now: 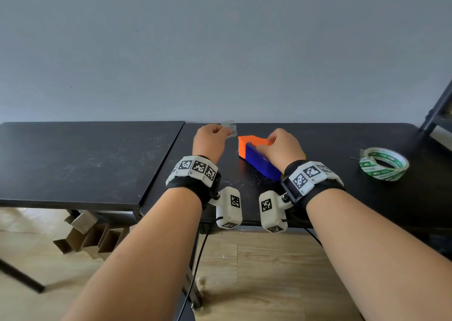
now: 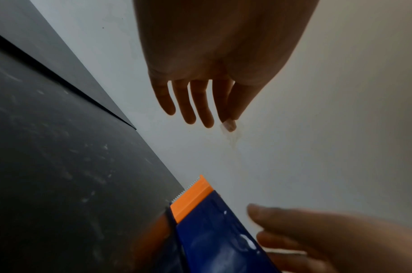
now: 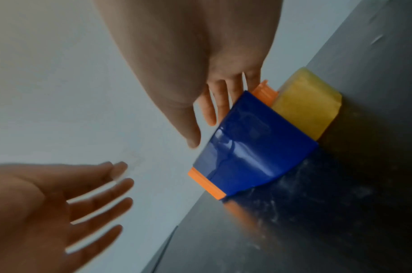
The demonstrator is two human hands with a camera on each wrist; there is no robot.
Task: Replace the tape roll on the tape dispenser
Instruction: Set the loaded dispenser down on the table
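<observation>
A blue and orange tape dispenser (image 1: 259, 160) (image 2: 200, 221) (image 3: 254, 147) with a yellow rear part (image 3: 307, 103) lies on the black table (image 1: 330, 198), close to the wall. My right hand (image 1: 265, 143) (image 3: 207, 125) holds it from above, fingers over the far side and thumb on the near blue side. Just left of the serrated orange cutter, my left hand (image 1: 227, 132) (image 2: 228, 122) pinches a small piece of clear tape (image 1: 230, 128) (image 2: 230, 126) between thumb and forefinger, its other fingers straight. A clear tape roll with green print (image 1: 384, 164) lies flat at the right.
A second black tabletop (image 1: 85, 159) adjoins on the left with a seam between. The grey wall (image 1: 220, 52) stands right behind the dispenser. A dark stand (image 1: 437, 110) rises at the far right. Open cardboard boxes (image 1: 83, 235) sit on the floor under the left table.
</observation>
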